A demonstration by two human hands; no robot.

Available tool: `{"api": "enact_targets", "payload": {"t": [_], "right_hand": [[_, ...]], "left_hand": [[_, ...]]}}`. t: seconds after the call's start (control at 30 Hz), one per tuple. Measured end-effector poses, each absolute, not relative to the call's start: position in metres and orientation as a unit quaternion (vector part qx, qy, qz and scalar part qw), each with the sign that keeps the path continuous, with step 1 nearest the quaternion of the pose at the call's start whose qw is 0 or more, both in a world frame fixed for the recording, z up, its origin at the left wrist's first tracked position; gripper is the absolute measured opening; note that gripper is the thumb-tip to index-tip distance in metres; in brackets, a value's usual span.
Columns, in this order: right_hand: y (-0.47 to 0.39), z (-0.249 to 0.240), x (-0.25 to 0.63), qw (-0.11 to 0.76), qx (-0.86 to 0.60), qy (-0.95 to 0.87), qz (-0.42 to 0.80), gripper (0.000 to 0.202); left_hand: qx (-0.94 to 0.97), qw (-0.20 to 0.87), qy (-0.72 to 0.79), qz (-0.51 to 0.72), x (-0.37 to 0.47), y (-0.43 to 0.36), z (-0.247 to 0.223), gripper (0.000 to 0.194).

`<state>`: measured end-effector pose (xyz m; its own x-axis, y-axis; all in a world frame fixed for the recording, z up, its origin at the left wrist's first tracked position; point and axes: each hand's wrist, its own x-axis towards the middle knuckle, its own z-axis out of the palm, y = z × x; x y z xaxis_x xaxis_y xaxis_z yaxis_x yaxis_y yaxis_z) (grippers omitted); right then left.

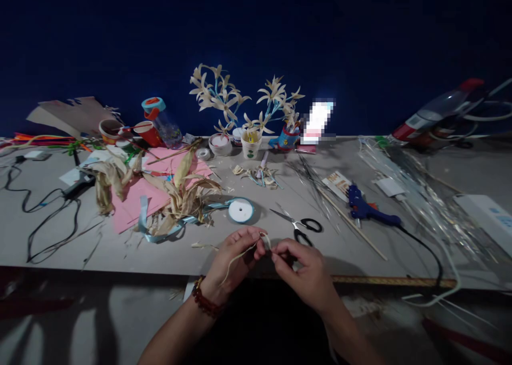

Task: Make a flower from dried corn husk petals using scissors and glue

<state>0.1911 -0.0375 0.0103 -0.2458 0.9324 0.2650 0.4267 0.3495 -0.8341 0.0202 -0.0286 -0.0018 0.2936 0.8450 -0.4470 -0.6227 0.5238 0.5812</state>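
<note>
Near the table's front edge, my left hand (242, 253) pinches a thin pale strip (235, 262), which looks like corn husk. One end of the strip trails down past the wrist with the beaded bracelet (205, 300). My right hand (298, 266) is closed at the strip's other side, its thumb and fingertips meeting by a small loop of it; what exactly sits between them is hard to make out. Just beyond my hands lie black-handled scissors (300, 227), blades pointing left, and a spool of light blue ribbon (240, 210).
Dried corn husks (182, 194) lie over pink paper (140, 202) on the left. White husk flowers (224, 98) stand in a paper cup (252, 147) at the back. A blue glue gun (370, 210), a wooden stick (352, 221) and plastic-wrapped wires (432, 210) are on the right.
</note>
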Motion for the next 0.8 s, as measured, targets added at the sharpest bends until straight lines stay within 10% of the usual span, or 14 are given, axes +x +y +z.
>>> {"api": "enact_targets", "payload": {"t": [0.8], "right_hand": [[-0.0376, 0.0064, 0.192, 0.385, -0.48, -0.717, 0.328, 0.012]], "left_hand": [[0.144, 0.778, 0.372, 0.485, 0.0217, -0.0274, 0.0018, 0.025]]}}
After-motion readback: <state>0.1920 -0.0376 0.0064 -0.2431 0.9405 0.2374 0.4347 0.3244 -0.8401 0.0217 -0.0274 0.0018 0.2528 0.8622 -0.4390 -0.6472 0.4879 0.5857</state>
